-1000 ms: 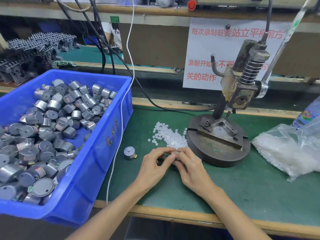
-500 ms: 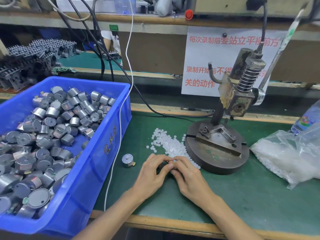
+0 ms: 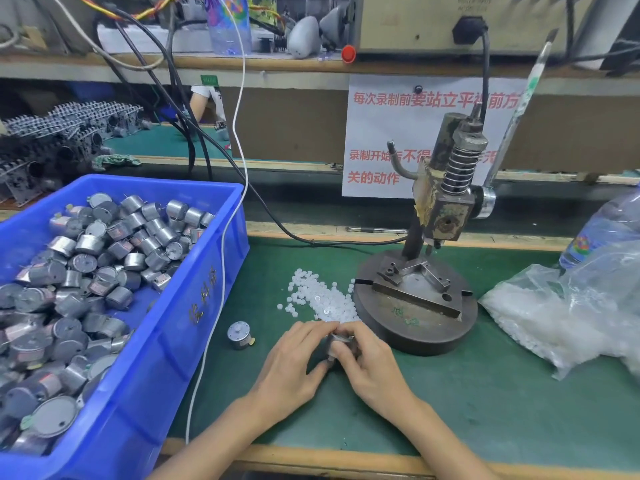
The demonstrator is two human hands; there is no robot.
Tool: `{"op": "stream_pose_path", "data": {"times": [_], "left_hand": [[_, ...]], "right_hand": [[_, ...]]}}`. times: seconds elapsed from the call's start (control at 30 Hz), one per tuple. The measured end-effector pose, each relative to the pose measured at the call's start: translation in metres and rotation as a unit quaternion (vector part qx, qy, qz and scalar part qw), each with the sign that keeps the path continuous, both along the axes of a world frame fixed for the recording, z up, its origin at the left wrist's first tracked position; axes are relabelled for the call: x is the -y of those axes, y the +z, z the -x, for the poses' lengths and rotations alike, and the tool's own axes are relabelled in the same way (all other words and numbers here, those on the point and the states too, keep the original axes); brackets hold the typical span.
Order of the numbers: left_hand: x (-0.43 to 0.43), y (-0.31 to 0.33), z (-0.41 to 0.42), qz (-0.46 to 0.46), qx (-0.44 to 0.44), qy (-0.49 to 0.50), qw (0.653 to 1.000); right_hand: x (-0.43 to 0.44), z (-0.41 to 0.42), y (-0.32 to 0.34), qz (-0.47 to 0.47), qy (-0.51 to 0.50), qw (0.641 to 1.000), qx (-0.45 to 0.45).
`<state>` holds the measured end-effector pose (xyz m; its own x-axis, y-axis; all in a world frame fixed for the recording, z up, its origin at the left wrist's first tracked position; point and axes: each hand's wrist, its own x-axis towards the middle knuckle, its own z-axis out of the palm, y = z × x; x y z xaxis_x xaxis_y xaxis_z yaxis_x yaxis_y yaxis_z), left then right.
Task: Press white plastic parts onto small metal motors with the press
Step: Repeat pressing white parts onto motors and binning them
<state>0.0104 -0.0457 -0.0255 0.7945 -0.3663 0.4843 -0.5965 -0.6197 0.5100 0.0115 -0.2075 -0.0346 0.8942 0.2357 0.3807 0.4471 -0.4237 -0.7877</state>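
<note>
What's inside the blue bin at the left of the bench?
The blue bin holds a loose heap of small metal motors. The heap covers most of its floor, so anything lying underneath cannot be seen.

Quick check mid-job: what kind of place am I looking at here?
Likely a small factory assembly bench: a blue bin heaped with metal motors, a hand press on the green mat, and loose white plastic parts beside it.

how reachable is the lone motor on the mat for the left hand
Probably yes: the lone motor sits on open mat just left of the left hand, nothing between them, though that hand grips a second motor.
</note>
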Motion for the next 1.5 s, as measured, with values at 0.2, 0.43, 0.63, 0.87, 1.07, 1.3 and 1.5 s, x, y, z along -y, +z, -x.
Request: {"op": "stream_pose_path", "data": {"times": [0.2, 0.43, 0.63, 0.87, 1.07, 1.3, 1.5], "left_hand": [[0.022, 0.014, 0.000, -0.022, 0.058, -0.011, 0.998], [0.073, 0.036, -0.021, 0.092, -0.059, 0.058, 0.992], [0.102, 0.053, -0.058, 0.017, -0.026, 0.055, 0.998], [0.126, 0.044, -0.075, 0.011, -0.049, 0.121, 0.991], [0.137, 0.049, -0.092, 0.006, -0.042, 0.139, 0.989], [0.138, 0.053, -0.103, -0.030, -0.070, 0.098, 0.992], [0.137, 0.050, -0.100, -0.031, -0.087, 0.097, 0.991]], "right_hand": [[0.013, 0.000, 0.020, -0.102, -0.045, 0.983, -0.149], [0.055, -0.007, 0.043, -0.151, -0.077, 0.973, -0.155], [0.083, -0.029, 0.059, -0.090, -0.173, 0.971, -0.136], [0.091, -0.048, 0.059, -0.055, -0.231, 0.962, -0.135], [0.090, -0.053, 0.057, -0.064, -0.256, 0.956, -0.124], [0.103, -0.058, 0.074, -0.077, -0.281, 0.953, -0.086], [0.128, -0.090, 0.176, -0.199, -0.358, 0.904, 0.126]]}}
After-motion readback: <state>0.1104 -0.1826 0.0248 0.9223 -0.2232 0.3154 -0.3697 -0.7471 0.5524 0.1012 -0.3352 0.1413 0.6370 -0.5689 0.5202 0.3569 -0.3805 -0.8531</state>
